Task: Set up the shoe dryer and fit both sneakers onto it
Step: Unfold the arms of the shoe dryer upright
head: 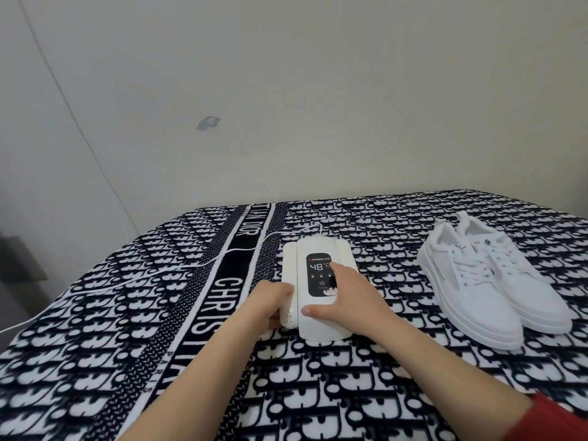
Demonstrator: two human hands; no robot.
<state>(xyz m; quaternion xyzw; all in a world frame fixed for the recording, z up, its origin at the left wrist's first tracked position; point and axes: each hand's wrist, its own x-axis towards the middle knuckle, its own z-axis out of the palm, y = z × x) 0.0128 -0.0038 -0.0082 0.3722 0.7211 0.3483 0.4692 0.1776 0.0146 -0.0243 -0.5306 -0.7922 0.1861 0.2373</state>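
Note:
A white shoe dryer (313,246) lies flat on the patterned blanket at the middle of the head view. Its black display panel (319,275) is lit and reads 48°C. My left hand (273,302) grips the dryer's left side piece near its vented front end. My right hand (348,299) rests on top of the dryer, fingers spread over the right part of the panel, thumb on the near end. Two white sneakers (486,278) lie side by side to the right, toes toward me, apart from the dryer.
A white power cord (165,270) runs from the dryer's far end across the blanket (318,393) to the left edge and up the wall. The blanket's left edge drops off near a dark object (19,262). A plain wall stands behind.

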